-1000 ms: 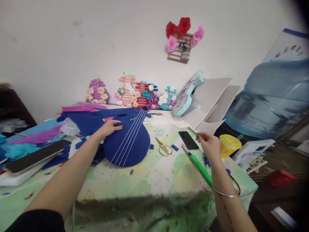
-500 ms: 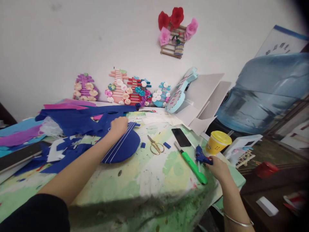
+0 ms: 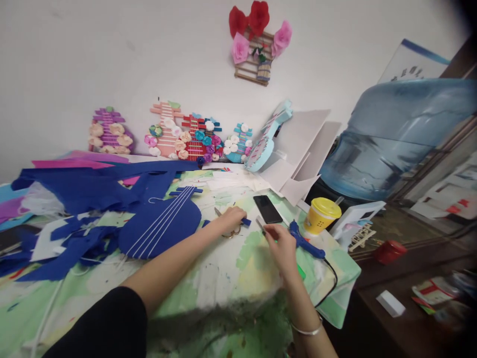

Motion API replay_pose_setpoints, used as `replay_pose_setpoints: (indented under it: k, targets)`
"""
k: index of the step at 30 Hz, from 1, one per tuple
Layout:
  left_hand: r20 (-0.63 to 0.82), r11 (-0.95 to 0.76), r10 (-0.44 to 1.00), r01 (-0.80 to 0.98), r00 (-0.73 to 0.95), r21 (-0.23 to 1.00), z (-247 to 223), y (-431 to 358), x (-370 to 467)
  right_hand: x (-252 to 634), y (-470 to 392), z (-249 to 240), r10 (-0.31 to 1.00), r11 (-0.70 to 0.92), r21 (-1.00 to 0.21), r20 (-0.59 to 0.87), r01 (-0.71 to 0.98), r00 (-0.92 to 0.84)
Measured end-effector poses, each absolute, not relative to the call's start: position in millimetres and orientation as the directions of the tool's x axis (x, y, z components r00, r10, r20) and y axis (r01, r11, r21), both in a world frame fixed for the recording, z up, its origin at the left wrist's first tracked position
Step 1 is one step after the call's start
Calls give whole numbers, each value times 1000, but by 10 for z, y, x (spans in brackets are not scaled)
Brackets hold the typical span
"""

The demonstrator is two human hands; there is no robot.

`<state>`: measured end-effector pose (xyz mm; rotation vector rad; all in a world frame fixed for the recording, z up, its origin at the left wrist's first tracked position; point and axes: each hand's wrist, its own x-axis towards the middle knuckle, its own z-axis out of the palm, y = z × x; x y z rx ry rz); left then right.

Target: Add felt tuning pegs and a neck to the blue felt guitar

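My left hand (image 3: 234,219) reaches across the table with fingers closed at a small blue strip (image 3: 246,222). Under that hand lies a pair of gold-handled scissors (image 3: 233,232), mostly covered. My right hand (image 3: 280,243) is closed over a green utility knife (image 3: 301,271), whose grey front end points toward the phone; the palm hides most of its handle. Just right of this hand, a blue glue gun (image 3: 311,246) with a black cord lies on the table. A blue guitar-shaped piece (image 3: 167,223) with white strings rests left of my left forearm.
A black phone (image 3: 267,209) and a yellow cup (image 3: 321,216) lie beyond my right hand. Blue fabric scraps (image 3: 82,186) cover the table's left. Decorated instrument models (image 3: 164,134) lean along the wall. A large water bottle (image 3: 391,139) stands at right.
My left hand has left the blue guitar-shaped piece and moved right to the small blue strip. My right hand let go of the glue gun and moved left onto the knife. The view shifted right.
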<state>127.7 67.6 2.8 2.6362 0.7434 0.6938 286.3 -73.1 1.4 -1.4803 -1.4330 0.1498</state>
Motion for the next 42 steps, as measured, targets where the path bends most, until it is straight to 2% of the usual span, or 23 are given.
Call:
replay_pose_setpoints:
  k: [5,6,8,10,13,17,22,27,31,36,39,42]
  targets:
    - [432,-727,668,407,606,553,189,341,927,2506,-478,52,826,373,-854,484,363,290]
    - [435,-716,672,375,599,589,226,249,849,2421,-459,86,828,407,-859,491,311,272]
    - [432,-640,693,218,577,736,288,79,705,2249,-457,165,820,478,-845,527,240,225]
    - [421,-578,712,129,562,806,324,-42,588,2099,-487,245,805,528,-824,563,208,186]
    - [435,-579,744,163,508,799,338,-115,470,1961,-538,339,787,554,-797,596,240,163]
    - [467,-612,756,239,458,754,328,-97,377,1919,-534,422,764,567,-733,638,375,92]
    - [495,-640,757,334,427,692,314,-37,278,1900,-406,494,821,495,-707,572,505,-3]
    - [466,-593,781,258,416,763,261,56,232,1850,-339,489,834,459,-661,552,594,-30]
    - [433,-531,816,203,382,822,207,114,229,1874,-411,480,826,453,-739,559,498,77]
    - [457,-555,794,168,401,815,209,86,241,1902,-474,469,826,443,-790,544,423,150]
    - [493,-593,768,162,410,789,234,54,243,1854,-457,430,891,384,-871,437,307,125]
    - [554,-659,737,229,387,716,255,42,227,1791,-430,393,946,278,-952,294,127,133]
